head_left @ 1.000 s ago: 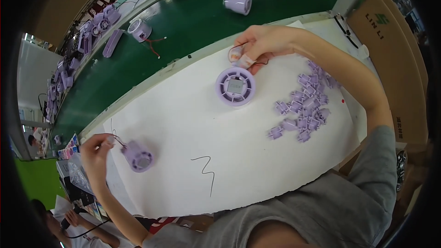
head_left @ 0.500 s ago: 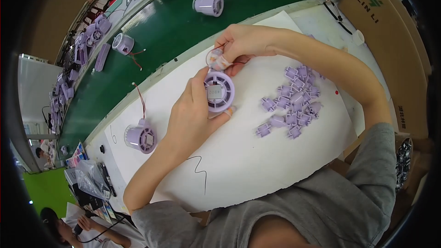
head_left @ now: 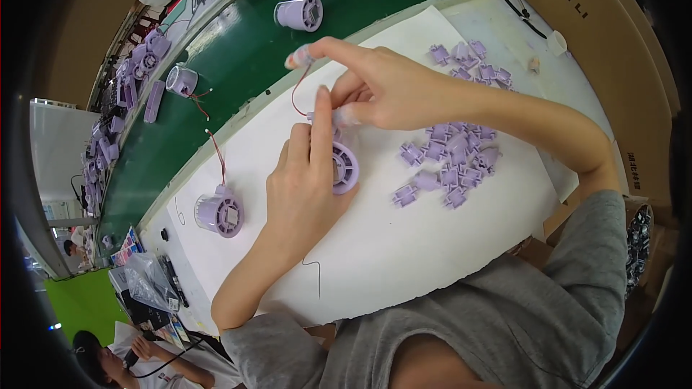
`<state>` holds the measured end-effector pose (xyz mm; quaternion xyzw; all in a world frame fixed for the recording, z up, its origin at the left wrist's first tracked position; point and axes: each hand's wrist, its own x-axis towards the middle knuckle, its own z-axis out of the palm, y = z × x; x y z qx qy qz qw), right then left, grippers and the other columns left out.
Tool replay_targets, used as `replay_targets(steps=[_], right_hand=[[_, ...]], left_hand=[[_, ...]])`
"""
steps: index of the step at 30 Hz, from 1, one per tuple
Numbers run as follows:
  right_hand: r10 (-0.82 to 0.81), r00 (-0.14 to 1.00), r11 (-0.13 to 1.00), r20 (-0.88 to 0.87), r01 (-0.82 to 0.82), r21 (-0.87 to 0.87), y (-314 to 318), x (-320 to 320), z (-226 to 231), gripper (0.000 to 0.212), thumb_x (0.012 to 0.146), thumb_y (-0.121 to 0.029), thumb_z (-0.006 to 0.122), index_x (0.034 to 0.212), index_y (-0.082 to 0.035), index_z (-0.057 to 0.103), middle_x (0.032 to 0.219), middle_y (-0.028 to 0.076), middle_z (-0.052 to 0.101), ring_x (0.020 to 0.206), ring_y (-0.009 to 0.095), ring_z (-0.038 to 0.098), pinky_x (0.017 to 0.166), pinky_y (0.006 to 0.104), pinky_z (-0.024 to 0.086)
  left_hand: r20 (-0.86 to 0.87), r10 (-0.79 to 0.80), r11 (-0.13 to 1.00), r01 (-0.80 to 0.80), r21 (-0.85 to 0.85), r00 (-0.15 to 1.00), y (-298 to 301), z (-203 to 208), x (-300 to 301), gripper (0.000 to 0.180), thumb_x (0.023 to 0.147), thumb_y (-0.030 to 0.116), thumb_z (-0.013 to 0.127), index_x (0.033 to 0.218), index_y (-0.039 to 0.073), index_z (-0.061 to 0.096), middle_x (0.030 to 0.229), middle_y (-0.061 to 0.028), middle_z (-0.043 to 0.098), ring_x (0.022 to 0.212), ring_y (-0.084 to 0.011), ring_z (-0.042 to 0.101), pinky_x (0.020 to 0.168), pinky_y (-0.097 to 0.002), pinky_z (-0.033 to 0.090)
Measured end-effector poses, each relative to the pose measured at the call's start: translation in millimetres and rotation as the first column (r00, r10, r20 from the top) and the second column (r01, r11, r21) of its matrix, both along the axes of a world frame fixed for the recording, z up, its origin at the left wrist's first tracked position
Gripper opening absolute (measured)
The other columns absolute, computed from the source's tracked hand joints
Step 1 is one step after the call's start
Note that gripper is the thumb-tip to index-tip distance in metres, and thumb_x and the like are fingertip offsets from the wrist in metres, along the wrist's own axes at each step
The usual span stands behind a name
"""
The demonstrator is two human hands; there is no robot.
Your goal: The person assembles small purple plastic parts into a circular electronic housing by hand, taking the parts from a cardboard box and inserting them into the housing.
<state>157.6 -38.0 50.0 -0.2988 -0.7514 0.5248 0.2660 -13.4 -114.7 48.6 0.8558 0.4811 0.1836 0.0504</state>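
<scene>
A round purple plastic housing (head_left: 347, 167) with a spoked face is held in my left hand (head_left: 297, 180), whose fingers and thumb wrap round it and cover part of the face. The left index finger points up along the neck of the housing. My right hand (head_left: 389, 86) is at that neck, its taped thumb blurred and close to the left index finger. Its taped index finger stretches out to the left, while the other fingers are curled; what they pinch, if anything, is hidden. A thin red wire (head_left: 294, 94) arcs from the neck up to the right index finger.
A purple housing with wire (head_left: 220, 215) stands at left on white paper (head_left: 389, 266). Small purple parts (head_left: 454, 155) lie in a pile at right. More housings (head_left: 299, 13) sit on the green belt (head_left: 238, 50). A cardboard box (head_left: 613, 50) borders the right.
My right hand has spread its index finger leftward and shifted its thumb toward the neck. The left hand has moved slightly down, covering more of the housing, and the red wire now arcs out at left.
</scene>
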Motion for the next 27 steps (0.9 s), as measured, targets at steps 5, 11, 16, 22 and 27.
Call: replay_targets(steps=[5,11,16,22,27], right_hand=[[0.011,0.998,0.997,-0.056,-0.007,0.082,-1,-5,-15,0.075,0.076,0.009,0.047,0.139,-0.019,0.017,0.088,0.013,0.065,0.08,0.02,0.063,0.072,0.0309,0.046],[-0.332,0.943,0.869,-0.003,0.308,0.389,48,14,-4,0.037,0.078,0.001,0.056,0.113,-0.008,0.055,0.089,0.007,0.064,0.076,0.013,0.06,0.07,0.0259,0.047],[-0.23,0.972,0.872,0.046,0.185,0.453,56,26,-8,0.031,0.077,0.003,0.055,0.108,-0.002,0.055,0.103,0.006,0.062,0.082,0.013,0.059,0.073,0.0247,0.047],[-0.073,0.955,0.87,0.288,-0.08,0.486,30,3,-6,0.028,0.073,-0.002,0.06,0.101,0.003,0.056,0.096,0.015,0.061,0.079,0.026,0.06,0.07,0.0312,0.049],[-0.127,0.916,0.921,0.38,-0.033,0.388,29,11,-4,0.03,0.075,-0.003,0.059,0.104,0.002,0.057,0.102,0.015,0.059,0.088,0.029,0.058,0.076,0.0332,0.048]], left_hand=[[0.128,0.004,0.982,0.02,-0.186,0.992,17,4,-14,0.073,0.053,0.01,0.071,0.118,0.0,0.039,0.094,-0.0178,0.049,0.08,-0.0325,0.057,0.064,-0.0386,0.05],[0.062,0.232,0.972,-0.23,-0.039,0.971,65,23,-119,0.067,0.055,0.016,0.072,0.116,0.001,0.046,0.095,-0.0112,0.057,0.081,-0.0182,0.055,0.076,-0.0273,0.044],[-0.101,0.652,0.747,-0.659,-0.087,0.752,113,15,-287,0.073,0.053,0.025,0.074,0.117,0.005,0.046,0.092,-0.0134,0.059,0.08,-0.0201,0.058,0.072,-0.0294,0.048],[-0.435,0.663,0.478,-0.791,-0.382,0.61,147,-5,-382,0.088,0.053,0.029,0.073,0.131,0.019,0.035,0.125,-0.0163,0.042,0.104,-0.0365,0.05,0.086,-0.0455,0.044],[-0.693,0.54,0.794,-0.562,0.231,0.478,191,4,-285,0.093,0.061,0.015,0.071,0.138,0.028,0.021,0.146,-0.01,0.013,0.132,-0.0339,0.02,0.098,-0.0568,0.029]])
